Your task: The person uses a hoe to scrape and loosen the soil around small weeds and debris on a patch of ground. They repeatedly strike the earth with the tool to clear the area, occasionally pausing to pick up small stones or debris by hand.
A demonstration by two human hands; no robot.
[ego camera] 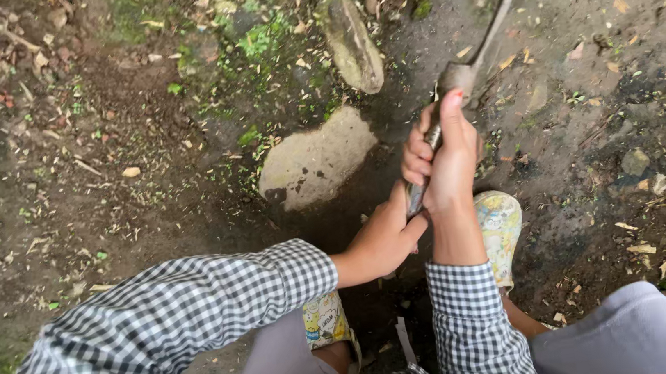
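Over bare soil — left hand (384, 239), right hand (445, 159) grip hoe (462, 0).

Open dirt left of the flat pale stone (316, 164), strewn only with leaf bits. Blocked beyond it by an upright grey stone (352, 43). Tight to its right: both hands (439, 163) on the hoe (466, 0), patterned shoes (500, 227) just below.

Dark bare soil (104, 203) carries flat stones (315, 160), scattered dry leaves (131, 172) and moss (260, 42).
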